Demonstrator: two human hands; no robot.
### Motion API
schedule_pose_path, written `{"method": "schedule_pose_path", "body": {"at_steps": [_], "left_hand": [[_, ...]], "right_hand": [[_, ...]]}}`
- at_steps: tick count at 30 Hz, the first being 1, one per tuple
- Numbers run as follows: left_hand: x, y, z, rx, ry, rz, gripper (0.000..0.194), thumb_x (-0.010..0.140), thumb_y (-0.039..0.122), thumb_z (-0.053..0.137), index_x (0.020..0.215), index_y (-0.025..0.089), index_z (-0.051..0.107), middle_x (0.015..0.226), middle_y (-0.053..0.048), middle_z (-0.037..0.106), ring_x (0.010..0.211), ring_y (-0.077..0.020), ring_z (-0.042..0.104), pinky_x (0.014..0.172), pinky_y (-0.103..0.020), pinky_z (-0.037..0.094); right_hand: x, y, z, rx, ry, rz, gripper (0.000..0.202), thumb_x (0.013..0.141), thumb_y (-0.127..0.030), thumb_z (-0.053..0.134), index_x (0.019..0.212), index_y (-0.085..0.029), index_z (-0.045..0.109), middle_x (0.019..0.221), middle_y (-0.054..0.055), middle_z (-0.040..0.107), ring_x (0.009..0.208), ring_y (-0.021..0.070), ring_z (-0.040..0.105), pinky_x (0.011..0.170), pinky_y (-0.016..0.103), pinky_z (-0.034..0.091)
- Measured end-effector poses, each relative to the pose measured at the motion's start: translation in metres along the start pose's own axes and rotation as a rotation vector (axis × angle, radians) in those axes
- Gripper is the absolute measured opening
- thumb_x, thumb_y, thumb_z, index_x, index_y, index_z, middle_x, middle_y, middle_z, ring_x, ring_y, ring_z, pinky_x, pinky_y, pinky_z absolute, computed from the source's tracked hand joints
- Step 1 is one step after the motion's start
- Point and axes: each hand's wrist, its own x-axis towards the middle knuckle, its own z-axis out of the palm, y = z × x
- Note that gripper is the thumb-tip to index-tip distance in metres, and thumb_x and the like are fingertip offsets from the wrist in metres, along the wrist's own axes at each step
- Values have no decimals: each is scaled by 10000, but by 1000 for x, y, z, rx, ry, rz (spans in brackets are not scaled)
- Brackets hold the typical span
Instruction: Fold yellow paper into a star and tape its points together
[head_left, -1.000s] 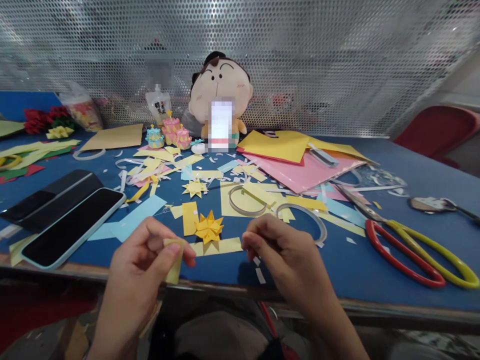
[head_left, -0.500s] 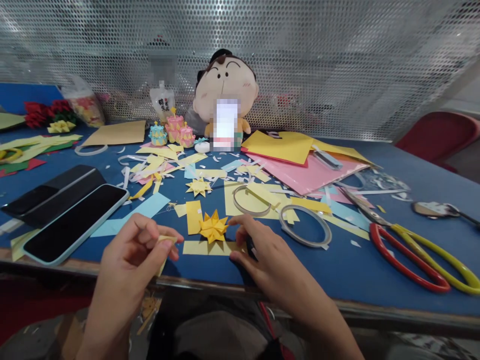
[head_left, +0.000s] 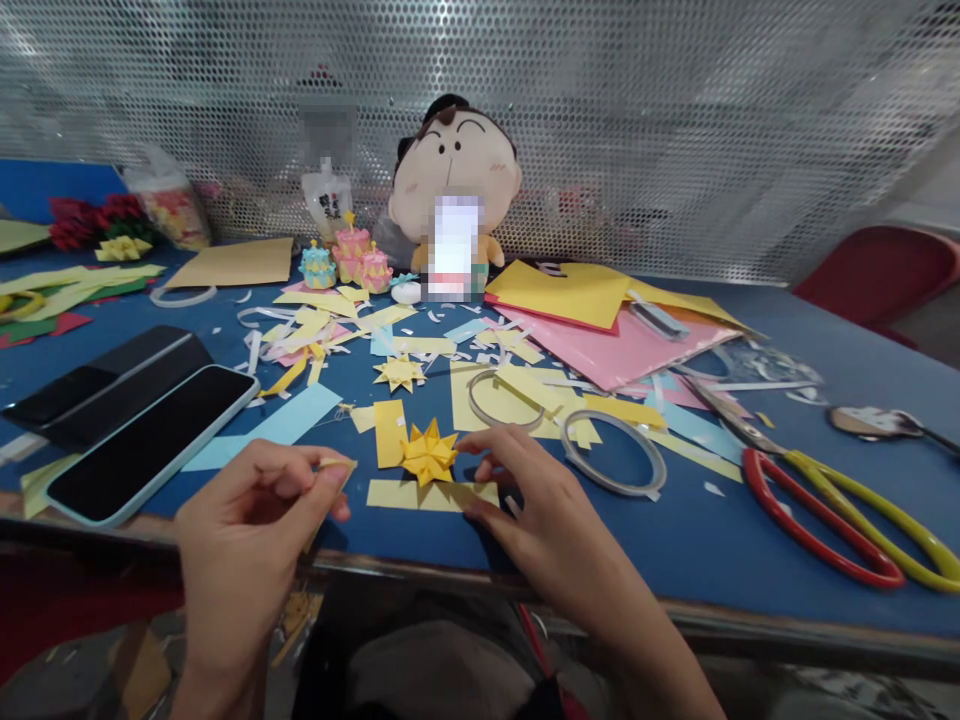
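Observation:
My left hand (head_left: 262, 510) pinches a small piece of pale yellow paper (head_left: 339, 468) between thumb and fingers, above the table's front edge; most of the piece is hidden by the hand. A folded orange-yellow paper star (head_left: 429, 454) rests between my hands. My right hand (head_left: 525, 490) is at the star's right, thumb and index finger apart, the index tip close to a star point. Its thumb lies by the right end of a pale yellow paper strip (head_left: 397, 495). An orange-yellow paper rectangle (head_left: 388, 434) sits left of the star, and a flatter pale star (head_left: 399, 372) lies behind.
Rolls of tape (head_left: 613, 453) and large scissors (head_left: 825, 515) are on the right. A phone (head_left: 157, 440) leans at the left. Paper scraps, coloured sheets (head_left: 562, 295), small paper cakes (head_left: 352, 258) and a plush doll (head_left: 454, 160) stand or lie farther back.
My left hand has tilted a little, with its fingers curled closer around the paper. My right hand stays by the star, nearly unmoved. The view has shifted slightly.

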Motion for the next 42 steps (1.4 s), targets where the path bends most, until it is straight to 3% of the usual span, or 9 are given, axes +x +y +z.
{"method": "schedule_pose_path", "body": {"at_steps": [8, 11, 14, 19, 24, 30, 35, 38, 42], "left_hand": [[-2, 2, 2, 66, -58, -26, 123, 669, 173, 679, 615, 206, 574, 621, 61, 635, 444, -61, 530, 443, -175, 420], [-4, 2, 2, 116, -102, -36, 83, 678, 196, 677, 643, 210, 603, 661, 52, 658, 477, -66, 538, 477, -172, 438], [-4, 1, 0, 217, -161, -39, 42, 697, 249, 678, 691, 223, 645, 686, 42, 672, 575, -91, 584, 546, -172, 457], [-2, -4, 0, 388, -297, 49, 86, 728, 320, 669, 731, 237, 645, 724, 40, 686, 676, -124, 631, 611, -189, 463], [-3, -1, 5, 294, -327, -96, 196, 713, 311, 679, 733, 235, 499, 727, 65, 683, 760, -118, 656, 658, -172, 470], [-1, 9, 9, 242, -586, -178, 209, 743, 266, 622, 713, 220, 421, 649, 70, 632, 607, -87, 586, 590, -180, 445], [2, 16, 15, 177, -774, -168, 163, 729, 166, 573, 689, 207, 420, 623, 76, 548, 564, -63, 525, 537, -160, 402], [2, 18, 17, 196, -823, -118, 150, 736, 142, 546, 675, 200, 422, 619, 80, 491, 565, -53, 481, 534, -151, 380], [3, 18, 18, 245, -834, -104, 172, 755, 171, 551, 675, 199, 401, 634, 80, 454, 568, -53, 441, 534, -156, 368]], "right_hand": [[-4, -1, -10, 309, 35, 42, 154, 731, -122, 573, 850, -220, 582, 823, 23, 658, 757, 153, 635, 696, 274, 528], [-6, 0, -16, 290, 108, 16, 70, 766, -158, 553, 769, -214, 595, 741, 12, 659, 694, 145, 625, 632, 246, 506], [-8, 3, -22, 219, 194, -7, 112, 777, -157, 522, 732, -218, 605, 681, 1, 639, 646, 140, 587, 571, 235, 461], [-11, 7, -28, 174, 249, -14, 134, 776, -142, 508, 721, -223, 601, 684, 7, 623, 640, 146, 558, 551, 243, 434], [-13, 8, -32, 199, 268, -50, 158, 802, -116, 501, 746, -231, 594, 715, 3, 616, 645, 127, 558, 545, 223, 434], [-13, 7, -36, 208, 274, -209, 202, 802, -61, 500, 759, -237, 589, 731, -5, 625, 682, 123, 578, 585, 222, 452], [-12, 7, -35, 214, 251, -203, 205, 802, -66, 489, 743, -239, 582, 729, -11, 631, 674, 121, 586, 577, 216, 458], [-10, 12, -34, 132, 226, -120, 182, 797, -87, 482, 753, -235, 578, 733, -7, 647, 666, 131, 604, 557, 222, 459], [-7, 16, -30, -171, 239, -65, 169, 798, -105, 477, 815, -214, 605, 833, 42, 680, 798, 209, 628, 645, 308, 474]]}}
